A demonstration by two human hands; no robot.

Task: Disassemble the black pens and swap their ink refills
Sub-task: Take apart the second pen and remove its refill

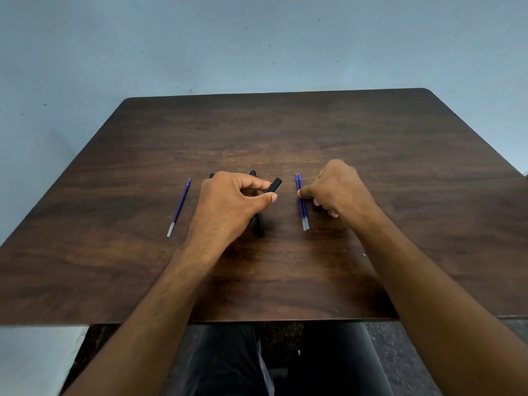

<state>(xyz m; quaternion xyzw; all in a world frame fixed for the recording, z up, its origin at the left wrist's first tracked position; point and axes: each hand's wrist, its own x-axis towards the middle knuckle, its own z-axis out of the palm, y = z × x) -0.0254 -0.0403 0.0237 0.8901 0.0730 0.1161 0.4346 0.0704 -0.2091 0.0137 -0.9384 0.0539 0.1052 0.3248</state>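
My left hand pinches a black pen barrel between thumb and forefinger, its open end pointing up to the right. More black pen parts lie on the table under that hand, mostly hidden by it. Two blue ink refills lie side by side to the right of centre, tips pointing away from me. My right hand rests over them with its thumb touching their upper half, fingers curled onto the table. A third blue refill lies alone on the left.
Everything sits on a dark wooden table against a pale blue wall. My legs in dark trousers show below the table's near edge.
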